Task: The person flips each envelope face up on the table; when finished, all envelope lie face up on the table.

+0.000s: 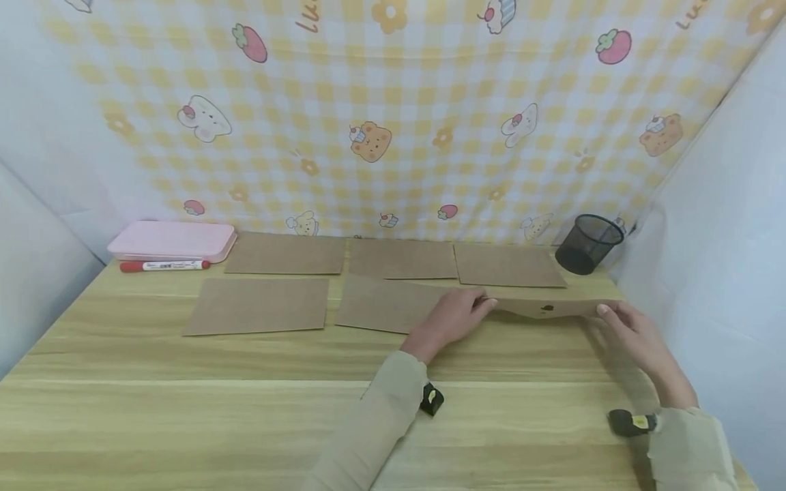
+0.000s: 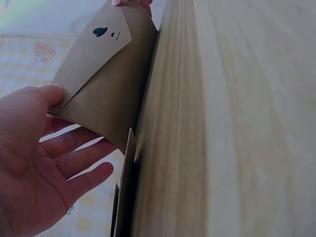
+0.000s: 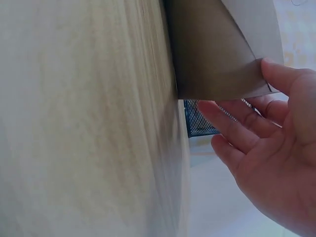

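A brown kraft envelope (image 1: 525, 308) is held at its two ends, tilted up off the table at the right. My left hand (image 1: 451, 317) pinches its left end, thumb on the flap side and fingers behind. My right hand (image 1: 638, 341) pinches the right end in the same manner. The left wrist view shows the envelope (image 2: 111, 84) bowed, its pointed flap folded over and bearing a small dark print. In the right wrist view, the thumb presses near the corner of the envelope (image 3: 212, 54), its lower edge at the tabletop.
More brown envelopes lie flat in two rows, including one at the back left (image 1: 285, 254) and one in front of it (image 1: 258, 307). A pink case (image 1: 175, 240) and red marker (image 1: 164, 266) are at the far left. A black mesh pen holder (image 1: 587, 245) stands back right.
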`<move>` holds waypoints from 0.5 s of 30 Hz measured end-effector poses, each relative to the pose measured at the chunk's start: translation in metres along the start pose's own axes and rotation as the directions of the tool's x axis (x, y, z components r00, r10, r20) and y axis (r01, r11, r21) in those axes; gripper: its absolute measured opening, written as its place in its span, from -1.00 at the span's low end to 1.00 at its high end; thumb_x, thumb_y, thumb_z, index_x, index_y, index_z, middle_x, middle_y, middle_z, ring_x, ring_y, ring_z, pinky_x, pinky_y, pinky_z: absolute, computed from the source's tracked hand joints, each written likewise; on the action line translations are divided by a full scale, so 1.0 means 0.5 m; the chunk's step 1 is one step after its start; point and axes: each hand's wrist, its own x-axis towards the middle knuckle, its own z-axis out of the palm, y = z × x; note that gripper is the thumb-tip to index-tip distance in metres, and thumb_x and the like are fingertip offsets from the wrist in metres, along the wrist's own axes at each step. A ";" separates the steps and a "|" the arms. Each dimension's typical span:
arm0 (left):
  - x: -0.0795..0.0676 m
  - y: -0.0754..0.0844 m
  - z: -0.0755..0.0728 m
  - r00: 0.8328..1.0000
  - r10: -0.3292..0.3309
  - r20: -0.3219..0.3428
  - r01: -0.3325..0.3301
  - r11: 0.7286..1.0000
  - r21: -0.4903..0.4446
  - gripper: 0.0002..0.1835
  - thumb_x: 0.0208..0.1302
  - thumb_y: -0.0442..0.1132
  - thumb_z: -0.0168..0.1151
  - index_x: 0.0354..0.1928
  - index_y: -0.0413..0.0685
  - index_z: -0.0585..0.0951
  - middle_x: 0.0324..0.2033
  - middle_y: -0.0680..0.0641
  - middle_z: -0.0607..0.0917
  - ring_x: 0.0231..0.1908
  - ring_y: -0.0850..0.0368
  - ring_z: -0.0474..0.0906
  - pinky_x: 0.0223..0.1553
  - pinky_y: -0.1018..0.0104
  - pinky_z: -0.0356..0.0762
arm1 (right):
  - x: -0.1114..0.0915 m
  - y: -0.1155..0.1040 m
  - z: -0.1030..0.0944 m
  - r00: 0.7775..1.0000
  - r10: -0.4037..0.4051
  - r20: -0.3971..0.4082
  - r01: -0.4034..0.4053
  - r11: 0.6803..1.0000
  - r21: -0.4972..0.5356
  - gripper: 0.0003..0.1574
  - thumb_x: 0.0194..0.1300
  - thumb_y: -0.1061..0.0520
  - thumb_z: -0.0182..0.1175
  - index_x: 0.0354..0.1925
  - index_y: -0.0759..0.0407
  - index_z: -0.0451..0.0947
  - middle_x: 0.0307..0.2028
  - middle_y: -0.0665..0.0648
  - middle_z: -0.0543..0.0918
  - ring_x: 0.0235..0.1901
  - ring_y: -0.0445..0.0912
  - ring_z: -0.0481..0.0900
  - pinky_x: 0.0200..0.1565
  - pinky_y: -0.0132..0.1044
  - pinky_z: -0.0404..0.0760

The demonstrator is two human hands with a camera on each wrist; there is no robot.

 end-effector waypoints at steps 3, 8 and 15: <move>-0.001 -0.001 -0.002 1.000 -0.002 0.008 0.002 1.000 -0.013 -0.68 0.43 -0.03 -0.08 -0.45 0.01 0.47 -0.66 0.09 0.38 -0.63 0.30 0.24 -0.59 0.51 0.22 | 0.004 -0.003 -0.001 1.000 0.013 -0.004 -0.013 1.000 -0.006 -0.48 0.48 0.01 -0.18 -0.04 0.49 0.39 -0.06 0.57 0.45 -0.05 0.39 0.37 -0.18 0.06 0.35; -0.002 0.000 -0.004 1.000 0.000 0.027 0.001 1.000 -0.010 -0.67 0.43 -0.04 -0.08 -0.49 0.01 0.45 -0.67 0.09 0.37 -0.63 0.30 0.25 -0.59 0.52 0.23 | 0.004 -0.005 -0.001 1.000 0.028 0.000 -0.028 1.000 0.005 -0.49 0.47 0.00 -0.17 -0.07 0.48 0.40 -0.05 0.57 0.45 -0.04 0.40 0.36 -0.17 0.11 0.34; -0.002 0.006 -0.014 0.994 -0.091 0.065 0.096 0.992 -0.076 -0.66 0.41 0.02 -0.05 -0.21 -0.06 0.61 -0.39 0.08 0.61 -0.38 0.29 0.46 -0.32 0.47 0.43 | -0.004 -0.003 -0.009 0.999 0.034 0.037 -0.036 0.998 0.047 -0.45 0.47 0.00 -0.17 0.04 0.50 0.37 0.01 0.58 0.42 0.02 0.41 0.34 -0.08 0.19 0.38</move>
